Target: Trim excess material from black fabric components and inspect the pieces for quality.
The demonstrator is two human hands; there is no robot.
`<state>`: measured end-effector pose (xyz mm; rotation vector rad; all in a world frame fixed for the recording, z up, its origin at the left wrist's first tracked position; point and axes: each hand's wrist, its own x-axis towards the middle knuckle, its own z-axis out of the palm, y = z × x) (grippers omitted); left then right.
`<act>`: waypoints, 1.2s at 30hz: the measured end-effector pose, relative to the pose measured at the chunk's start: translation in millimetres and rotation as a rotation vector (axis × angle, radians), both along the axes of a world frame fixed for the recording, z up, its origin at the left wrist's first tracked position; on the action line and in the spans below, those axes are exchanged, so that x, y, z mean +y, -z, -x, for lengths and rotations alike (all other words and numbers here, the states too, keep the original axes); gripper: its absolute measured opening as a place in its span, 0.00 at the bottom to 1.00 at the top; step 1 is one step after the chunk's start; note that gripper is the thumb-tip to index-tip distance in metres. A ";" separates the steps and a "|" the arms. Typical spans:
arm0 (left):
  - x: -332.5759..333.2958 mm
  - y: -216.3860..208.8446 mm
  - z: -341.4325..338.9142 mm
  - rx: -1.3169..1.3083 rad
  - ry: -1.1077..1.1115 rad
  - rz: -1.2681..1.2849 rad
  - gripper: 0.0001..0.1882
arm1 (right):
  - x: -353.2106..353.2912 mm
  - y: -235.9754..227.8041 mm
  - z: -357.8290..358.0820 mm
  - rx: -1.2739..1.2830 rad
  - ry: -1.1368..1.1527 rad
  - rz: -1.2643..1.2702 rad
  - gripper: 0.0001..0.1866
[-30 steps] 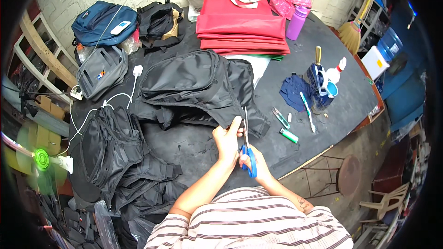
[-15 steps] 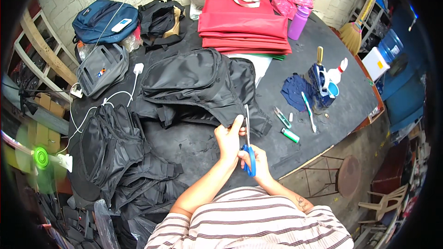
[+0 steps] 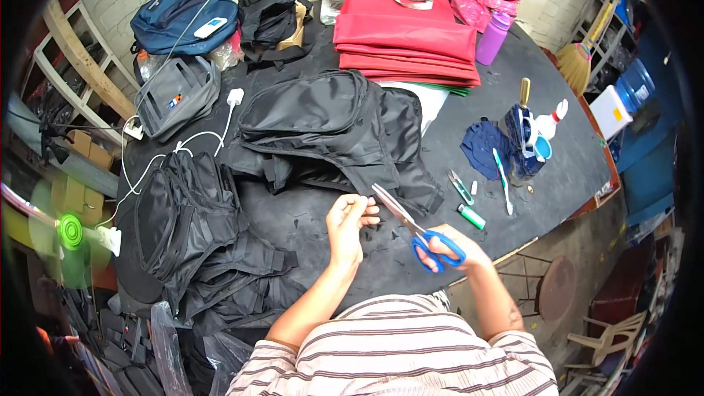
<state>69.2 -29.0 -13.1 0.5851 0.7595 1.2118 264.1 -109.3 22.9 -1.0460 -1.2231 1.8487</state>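
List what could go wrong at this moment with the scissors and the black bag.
The blue-handled scissors in the right hand point open blades toward the left hand, whose fingers pinch something small close by: a nick seems possible. The blades also lie near the black fabric backpack, which could be snipped by accident.

What the left hand's fingers (image 3: 364, 209) pinch is too small to tell; the right hand's fingers (image 3: 438, 248) hide inside the scissors' (image 3: 411, 224) blue handles.

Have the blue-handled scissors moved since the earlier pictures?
Yes. The scissors have swung rightward, away from the black backpack's edge, toward the green lighter.
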 end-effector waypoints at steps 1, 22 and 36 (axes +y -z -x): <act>1.3 0.3 3.1 0.039 0.015 -0.032 0.06 | 3.2 -3.9 -6.7 -0.014 -0.045 0.025 0.24; 2.9 -4.1 12.5 0.053 0.005 -0.077 0.04 | 63.5 -33.0 -5.2 -0.268 -0.317 0.157 0.21; 1.8 -2.0 14.7 0.064 0.021 -0.085 0.05 | 53.5 -22.4 7.5 -0.331 -0.142 0.173 0.17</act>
